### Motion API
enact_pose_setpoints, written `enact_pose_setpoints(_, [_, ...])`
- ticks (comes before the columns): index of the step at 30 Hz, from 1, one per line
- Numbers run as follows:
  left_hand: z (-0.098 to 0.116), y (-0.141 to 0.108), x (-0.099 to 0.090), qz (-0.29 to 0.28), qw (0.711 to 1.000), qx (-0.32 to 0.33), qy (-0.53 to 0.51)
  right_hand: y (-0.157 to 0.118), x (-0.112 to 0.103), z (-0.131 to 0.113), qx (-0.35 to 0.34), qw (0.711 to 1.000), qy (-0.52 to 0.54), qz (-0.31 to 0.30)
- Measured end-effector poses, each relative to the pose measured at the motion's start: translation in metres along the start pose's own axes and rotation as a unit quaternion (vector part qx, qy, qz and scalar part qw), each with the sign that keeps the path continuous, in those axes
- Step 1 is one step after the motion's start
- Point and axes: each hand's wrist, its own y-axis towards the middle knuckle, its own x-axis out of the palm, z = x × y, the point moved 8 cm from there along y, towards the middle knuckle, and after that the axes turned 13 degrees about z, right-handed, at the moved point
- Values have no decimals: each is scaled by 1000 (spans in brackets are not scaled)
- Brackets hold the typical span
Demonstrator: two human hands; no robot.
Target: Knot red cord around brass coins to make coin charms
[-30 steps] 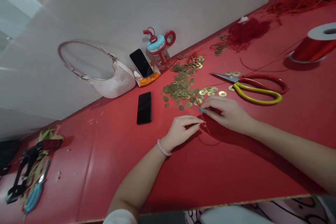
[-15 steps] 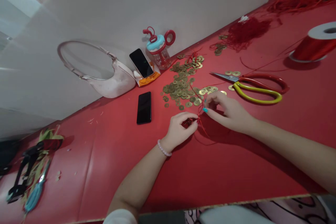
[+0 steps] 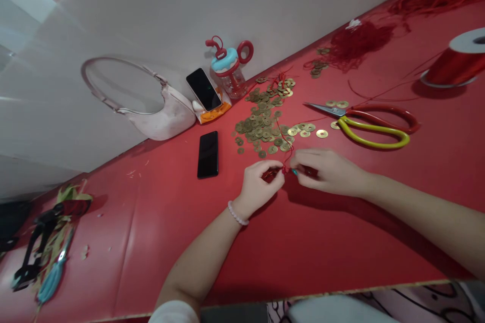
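Thumb and forefinger of my left hand are closed in a pinch on a red cord, with a small red knot or loop at the fingertips. Something brassy shows inside the curl of the left fingers, mostly hidden. Just to the right, my right hand has its fingers drawn together at the same cord, slightly blurred; its grip point is partly covered. The cord's other end runs up towards a heap of brass coins with holes. Scissors with one red and one yellow handle lie beyond my right hand.
A spool of red cord and a red cord tangle are at the right. Left of the coins lie a black phone, another phone, a cup and a handbag. Blue-handled scissors lie far left.
My right hand has moved slightly down and left, closer to my left fingertips, and its fingers have drawn together on the cord. The left hand keeps its pinch almost in place.
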Motion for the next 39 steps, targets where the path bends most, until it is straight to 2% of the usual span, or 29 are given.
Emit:
enact_pose_setpoints(4, [-3,0,0,4,1000,-10,1,-1,2,-1,5,1000,6,-16])
enact_pose_setpoints(11, [-25,7,-10,62,993,-92,-50,2,-1,6,21,1000,-6,-16])
enact_pose_setpoints(16, [-30,11,-15,86,987,-118,-60,1,-2,-1,-27,1000,-7,-10])
enact_pose_setpoints(19, [-25,11,-13,75,992,-92,-52,1,-3,-5,-57,998,7,3])
enact_pose_setpoints(26, [-1,7,0,-12,1000,26,-10,2,-11,-1,-75,994,22,71])
enact_pose_setpoints(28, [3,5,2,-28,998,47,-8,3,-11,3,-54,996,15,74])
enact_pose_setpoints(32, [6,3,5,-51,996,74,-8,2,-2,11,14,1000,16,22])
enact_pose_setpoints(36, [4,4,5,-47,996,72,2,0,0,20,92,995,46,12])
enact_pose_setpoints(39, [3,5,4,-38,998,58,8,0,0,21,109,993,50,2])
